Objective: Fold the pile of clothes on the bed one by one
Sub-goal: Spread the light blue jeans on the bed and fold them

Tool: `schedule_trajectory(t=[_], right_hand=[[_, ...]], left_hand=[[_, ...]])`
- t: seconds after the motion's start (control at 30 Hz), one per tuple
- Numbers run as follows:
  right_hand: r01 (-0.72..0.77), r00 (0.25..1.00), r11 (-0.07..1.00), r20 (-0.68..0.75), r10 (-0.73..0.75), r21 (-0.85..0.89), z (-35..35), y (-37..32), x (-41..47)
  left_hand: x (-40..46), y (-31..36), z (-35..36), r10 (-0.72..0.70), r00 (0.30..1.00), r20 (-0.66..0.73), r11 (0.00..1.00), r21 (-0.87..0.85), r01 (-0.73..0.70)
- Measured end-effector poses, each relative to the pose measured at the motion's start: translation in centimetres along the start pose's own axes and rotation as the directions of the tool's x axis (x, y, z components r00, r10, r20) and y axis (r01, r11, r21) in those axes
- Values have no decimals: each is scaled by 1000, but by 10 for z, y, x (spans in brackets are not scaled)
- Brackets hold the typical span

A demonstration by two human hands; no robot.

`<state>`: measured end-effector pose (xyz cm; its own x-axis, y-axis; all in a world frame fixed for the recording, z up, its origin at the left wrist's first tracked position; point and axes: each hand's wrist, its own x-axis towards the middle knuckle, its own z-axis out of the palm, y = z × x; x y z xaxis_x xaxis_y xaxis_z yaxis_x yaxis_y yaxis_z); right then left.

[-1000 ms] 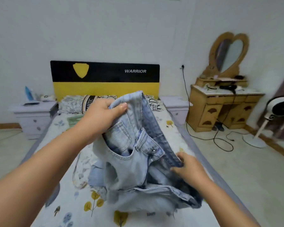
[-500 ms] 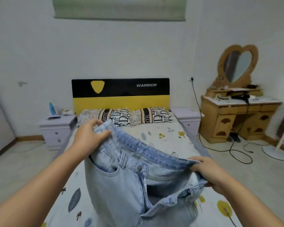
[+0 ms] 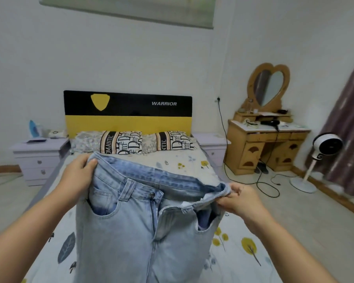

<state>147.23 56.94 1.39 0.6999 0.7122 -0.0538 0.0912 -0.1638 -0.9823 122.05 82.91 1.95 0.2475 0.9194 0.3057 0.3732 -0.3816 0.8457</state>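
Note:
A pair of light blue jeans (image 3: 131,231) hangs in front of me above the bed (image 3: 192,166), front side facing me, fly unbuttoned and waistband spread wide. My left hand (image 3: 78,174) grips the left end of the waistband, thumb over the front. My right hand (image 3: 239,199) pinches the right end of the waistband, which sits lower than the left. The legs drop out of view at the bottom edge. No other clothes of the pile are visible; the jeans cover the near part of the bed.
Two patterned pillows (image 3: 129,141) lie against the black and yellow headboard (image 3: 127,113). Lilac nightstands (image 3: 39,152) flank the bed. A wooden dresser with a heart mirror (image 3: 268,146), a black cable on the floor (image 3: 262,180) and a white standing fan (image 3: 323,152) are on the right.
The jeans went from a bunched heap on the bed to lifted and spread by the waistband. My hands moved apart to its two ends, and the view tilted upward.

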Motion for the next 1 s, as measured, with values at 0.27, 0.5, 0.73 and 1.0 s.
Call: schedule_trajectory(t=[0.27, 0.5, 0.73, 1.0], right_hand=[[141, 930, 963, -302, -208, -230, -8, 16, -28], [295, 810, 918, -440, -388, -265, -14, -8, -77], [394, 629, 846, -566, -533, -359, -45, -80, -128], [370, 576, 880, -669, -470, -299, -97, -101, -137]], left_hand=[[-17, 12, 5, 72, 987, 142, 992, -110, -57], [-34, 62, 7, 206, 943, 262, 952, -278, -131], [-24, 126, 14, 379, 899, 221, 812, -545, -208], [-25, 169, 65, 424, 872, 246, 707, -691, -149]])
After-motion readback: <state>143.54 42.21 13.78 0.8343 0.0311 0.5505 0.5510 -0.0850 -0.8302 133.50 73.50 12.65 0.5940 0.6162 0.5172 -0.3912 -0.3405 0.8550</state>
